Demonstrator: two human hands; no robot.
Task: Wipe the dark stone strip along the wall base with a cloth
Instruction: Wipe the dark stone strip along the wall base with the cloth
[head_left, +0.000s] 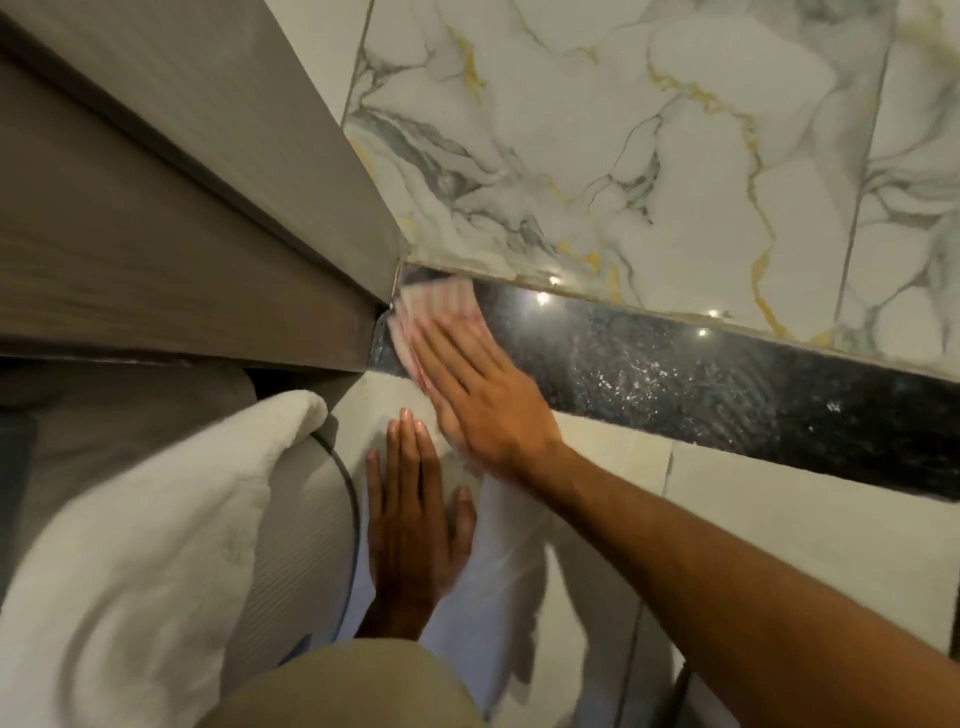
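Here the right hand (483, 395) lies flat, fingers extended, pressing a pink-striped cloth (439, 317) against the dark stone strip (701, 379) beside the wooden cabinet (171, 218); the cloth looks blurred. The left hand (415, 514) rests open-palmed on the pale floor tile (779, 525).

We see warm, dim indoor light. Small bright glints sit on the dark stone strip (701, 374), which reflects them sharply. Left of the strip, the right hand (483, 395) and cloth (441, 306) blur; wide-angle bending curves the strip's edges.
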